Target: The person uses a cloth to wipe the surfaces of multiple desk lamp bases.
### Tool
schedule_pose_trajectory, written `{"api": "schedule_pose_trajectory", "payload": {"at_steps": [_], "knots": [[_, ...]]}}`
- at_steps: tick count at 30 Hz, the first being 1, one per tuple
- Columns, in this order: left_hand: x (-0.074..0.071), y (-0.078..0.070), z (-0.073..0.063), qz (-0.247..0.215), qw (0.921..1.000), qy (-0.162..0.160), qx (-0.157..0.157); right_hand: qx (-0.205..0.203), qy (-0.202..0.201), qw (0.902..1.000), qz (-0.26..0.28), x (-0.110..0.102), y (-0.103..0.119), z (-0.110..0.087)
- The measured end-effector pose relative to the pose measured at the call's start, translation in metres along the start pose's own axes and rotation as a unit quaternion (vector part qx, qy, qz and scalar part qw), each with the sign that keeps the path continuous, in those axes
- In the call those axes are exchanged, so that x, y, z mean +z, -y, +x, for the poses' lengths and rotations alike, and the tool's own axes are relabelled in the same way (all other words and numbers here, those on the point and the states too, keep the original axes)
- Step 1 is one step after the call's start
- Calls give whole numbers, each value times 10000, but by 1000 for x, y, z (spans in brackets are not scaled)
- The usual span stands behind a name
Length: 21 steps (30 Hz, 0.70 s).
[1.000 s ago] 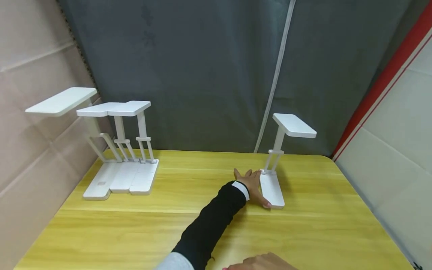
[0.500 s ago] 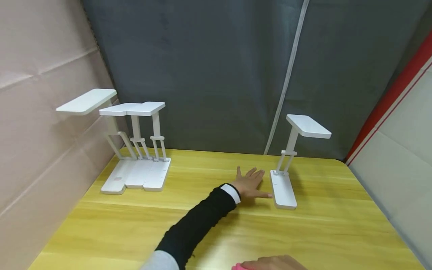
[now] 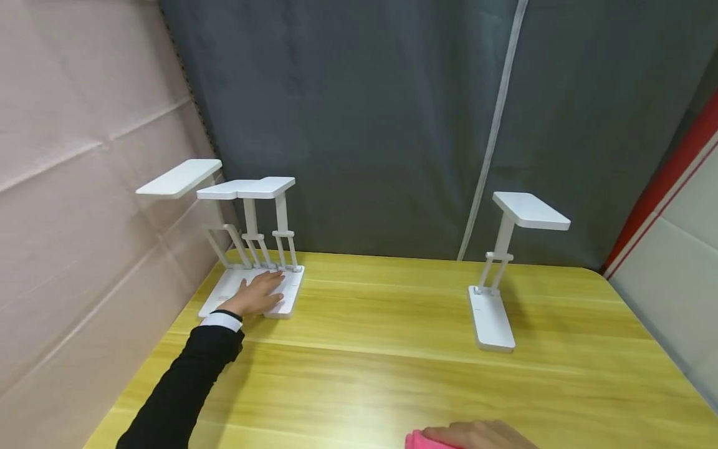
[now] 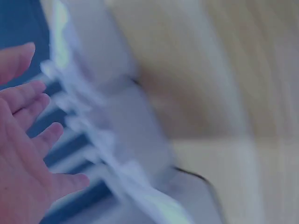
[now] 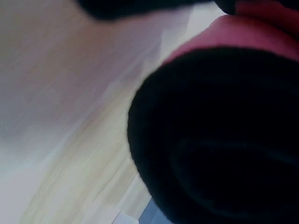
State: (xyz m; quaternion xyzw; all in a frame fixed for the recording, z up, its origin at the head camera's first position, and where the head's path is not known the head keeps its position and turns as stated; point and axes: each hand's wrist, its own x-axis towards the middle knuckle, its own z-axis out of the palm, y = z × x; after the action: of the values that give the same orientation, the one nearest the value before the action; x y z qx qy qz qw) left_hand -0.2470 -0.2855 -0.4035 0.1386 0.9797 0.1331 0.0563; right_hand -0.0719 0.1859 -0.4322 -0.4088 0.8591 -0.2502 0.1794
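Observation:
Three white folding desk lamps stand side by side at the left in the head view, their bases (image 3: pixel 293 292) close together. My left hand (image 3: pixel 257 295) lies over these bases with its fingers extended; whether it touches them is hard to tell. The left wrist view shows the same hand (image 4: pixel 21 154) with spread fingers beside the blurred lamp bases (image 4: pixel 135 121). At the bottom edge of the head view, my right hand (image 3: pixel 482 434) grips a pink cloth (image 3: pixel 424 441), only partly in frame. Dark sleeve fabric covers much of the right wrist view.
Another white desk lamp (image 3: pixel 492 318) stands unfolded at the right on the yellow wooden table (image 3: pixel 359 349). A dark grey curtain (image 3: pixel 359 125) hangs behind the table's far edge. Pale cloth walls (image 3: pixel 101 206) close off the left and right sides.
My left hand has left the base of the right-hand lamp and crossed leftward to the grouped lamps. The head view has turned left. More of the pink cloth shows at the right hand.

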Motion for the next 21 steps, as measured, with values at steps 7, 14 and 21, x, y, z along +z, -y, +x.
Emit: {"api": "schedule_pose_trajectory", "payload": {"at_steps": [7, 14, 21], "knots": [[9, 29, -8, -262, 9992, 167, -237, 487, 282, 9969, 553, -4, 2, -1], [12, 24, -16, 30, 9998, -194, -29, 161, 125, 9977, 647, -10, 12, -1], [24, -14, -24, 773, 9949, -357, 546, 32, 203, 9983, 546, -16, 25, 1]]}}
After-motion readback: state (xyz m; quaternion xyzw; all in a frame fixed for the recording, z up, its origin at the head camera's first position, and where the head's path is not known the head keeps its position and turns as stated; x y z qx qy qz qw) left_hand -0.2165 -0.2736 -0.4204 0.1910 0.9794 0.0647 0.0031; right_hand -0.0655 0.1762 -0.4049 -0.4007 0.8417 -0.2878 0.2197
